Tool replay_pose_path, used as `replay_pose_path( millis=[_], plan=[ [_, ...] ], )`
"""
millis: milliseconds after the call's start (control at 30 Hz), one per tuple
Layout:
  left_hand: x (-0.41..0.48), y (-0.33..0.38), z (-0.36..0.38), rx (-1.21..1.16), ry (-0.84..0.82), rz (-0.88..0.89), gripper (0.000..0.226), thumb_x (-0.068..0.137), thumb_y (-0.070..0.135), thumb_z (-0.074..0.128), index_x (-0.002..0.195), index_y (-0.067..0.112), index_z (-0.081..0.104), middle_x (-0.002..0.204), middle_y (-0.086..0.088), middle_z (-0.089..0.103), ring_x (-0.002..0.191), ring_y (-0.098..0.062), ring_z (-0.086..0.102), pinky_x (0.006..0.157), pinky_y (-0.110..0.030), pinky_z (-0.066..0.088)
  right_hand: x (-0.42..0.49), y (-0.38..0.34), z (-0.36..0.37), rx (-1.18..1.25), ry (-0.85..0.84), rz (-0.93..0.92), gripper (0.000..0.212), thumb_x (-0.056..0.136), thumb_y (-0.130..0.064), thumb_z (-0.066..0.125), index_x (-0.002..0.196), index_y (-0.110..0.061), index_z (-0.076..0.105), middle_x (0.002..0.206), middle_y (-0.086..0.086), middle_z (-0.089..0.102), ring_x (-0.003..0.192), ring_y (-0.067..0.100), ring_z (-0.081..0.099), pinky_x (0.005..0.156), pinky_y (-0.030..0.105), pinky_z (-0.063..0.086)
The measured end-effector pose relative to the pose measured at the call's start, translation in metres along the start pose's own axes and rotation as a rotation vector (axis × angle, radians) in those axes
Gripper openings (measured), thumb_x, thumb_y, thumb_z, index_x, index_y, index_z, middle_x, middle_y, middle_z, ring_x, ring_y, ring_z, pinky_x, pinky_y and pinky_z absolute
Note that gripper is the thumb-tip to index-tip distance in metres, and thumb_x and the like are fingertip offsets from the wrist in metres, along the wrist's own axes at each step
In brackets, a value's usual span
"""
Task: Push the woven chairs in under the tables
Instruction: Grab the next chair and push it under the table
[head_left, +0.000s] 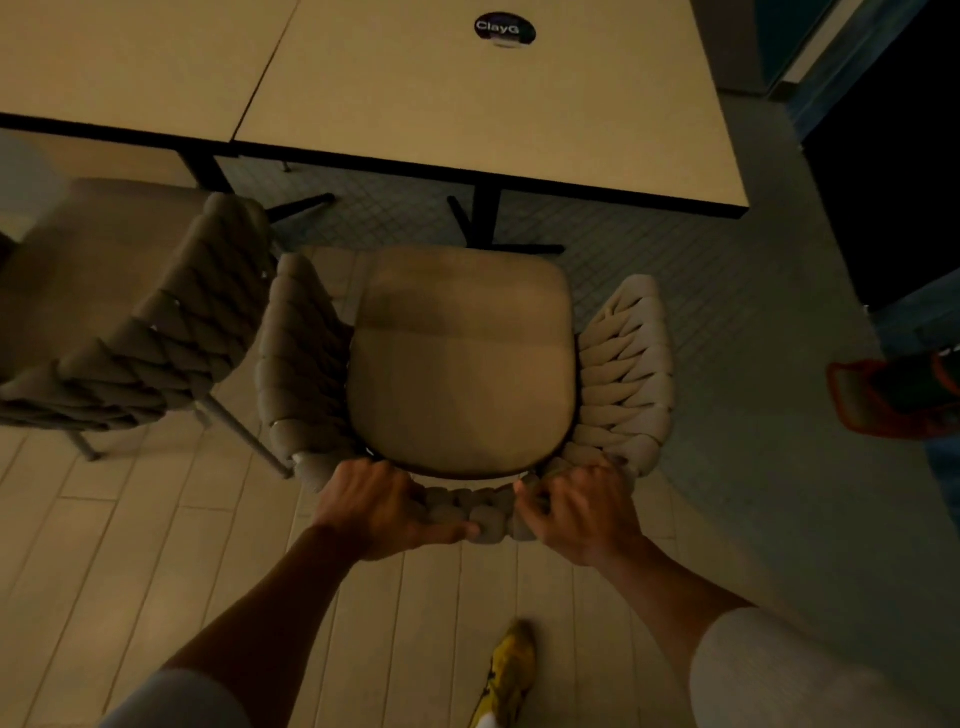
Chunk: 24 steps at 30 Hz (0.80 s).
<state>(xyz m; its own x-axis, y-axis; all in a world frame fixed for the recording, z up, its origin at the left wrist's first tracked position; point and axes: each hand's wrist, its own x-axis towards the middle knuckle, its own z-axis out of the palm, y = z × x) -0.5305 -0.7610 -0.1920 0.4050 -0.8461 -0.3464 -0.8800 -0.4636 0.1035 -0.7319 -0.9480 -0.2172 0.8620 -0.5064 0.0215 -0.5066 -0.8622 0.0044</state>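
Hands grip the curved back of a woven chair (462, 364) seen from above, in the centre of the frame. The left hand (384, 512) sits at lower centre-left, its fingers (408, 491) curled over the top of the back rail and the thumb stretched along the outer side, clamped on the braid. The right hand (582, 512), just to its right, has bent fingers hooked into the weave, clamped on the same rail. A short stretch of braid shows between the two hands.

The chair is tub-shaped: a rounded, smooth beige seat cushion ringed by a wraparound back and arms of thick, soft, rope-like cords plaited in a chunky pattern. It stands on the floor (156, 545) facing a desk (467, 104) in the upper part of the frame, the front of the seat near the desk's black pedestal foot and short of its near edge.

The desk has a flat, pale tan top with a thin black edge and a round dark sticker (504, 28). A second desk (130, 62) butts against it at upper left. A second woven chair (156, 322) of the same weave stands at left, just beside the first, blurred. The floor is pale planks at the bottom, small diamond-pattern tiles under the desks.
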Motion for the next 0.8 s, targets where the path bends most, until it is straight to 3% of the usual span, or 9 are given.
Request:
replay_pose_path(
  millis=[167,333,500,600,800],
  plan=[
    [0.040,-0.014,-0.011,-0.011,-0.009,-0.017,0.107,0.051,0.113,0.012,0.096,0.038,0.075,0.067,0.012,0.065,0.064,-0.008,0.059,0.065,-0.030,0.053,0.040,0.011,0.003,0.038,-0.020,-0.001,0.058,0.095,-0.060,0.051,0.054,-0.021,0.065,0.053,-0.001,0.064,0.056,0.021,0.060,0.079,0.037,0.045],
    [0.067,-0.025,-0.021,-0.032,-0.012,-0.036,0.105,0.053,0.113,0.013,0.086,0.031,0.072,0.068,0.011,0.064,0.061,-0.007,0.058,0.064,-0.032,0.055,0.069,0.018,0.003,0.031,-0.031,-0.025,0.057,0.097,-0.060,0.044,0.063,-0.022,0.071,0.057,-0.002,0.067,0.061,0.020,0.062,0.080,0.036,0.040],
    [0.090,-0.034,-0.030,-0.024,0.000,-0.019,0.104,0.056,0.111,0.010,0.090,0.035,0.073,0.070,0.011,0.066,0.064,-0.009,0.059,0.064,-0.032,0.052,0.097,0.023,0.006,0.063,-0.032,0.011,0.056,0.093,-0.057,0.052,0.057,-0.019,0.070,0.052,0.003,0.063,0.055,0.024,0.060,0.075,0.037,0.042],
    [0.105,-0.040,-0.035,-0.018,0.011,-0.009,0.105,0.056,0.111,0.009,0.089,0.036,0.074,0.065,0.011,0.065,0.062,-0.007,0.058,0.061,-0.030,0.049,0.113,0.026,0.012,0.086,-0.016,0.033,0.051,0.092,-0.053,0.057,0.057,-0.019,0.072,0.051,0.003,0.062,0.052,0.025,0.057,0.070,0.035,0.045],
    [0.126,-0.051,-0.039,0.033,0.070,0.000,0.106,0.060,0.110,0.008,0.080,0.033,0.078,0.050,0.009,0.057,0.054,-0.006,0.055,0.059,-0.027,0.049,0.134,0.033,0.008,0.005,-0.102,-0.017,0.055,0.096,-0.064,0.043,0.070,-0.023,0.069,0.062,-0.005,0.062,0.061,0.021,0.057,0.066,0.032,0.043]
  ],
)
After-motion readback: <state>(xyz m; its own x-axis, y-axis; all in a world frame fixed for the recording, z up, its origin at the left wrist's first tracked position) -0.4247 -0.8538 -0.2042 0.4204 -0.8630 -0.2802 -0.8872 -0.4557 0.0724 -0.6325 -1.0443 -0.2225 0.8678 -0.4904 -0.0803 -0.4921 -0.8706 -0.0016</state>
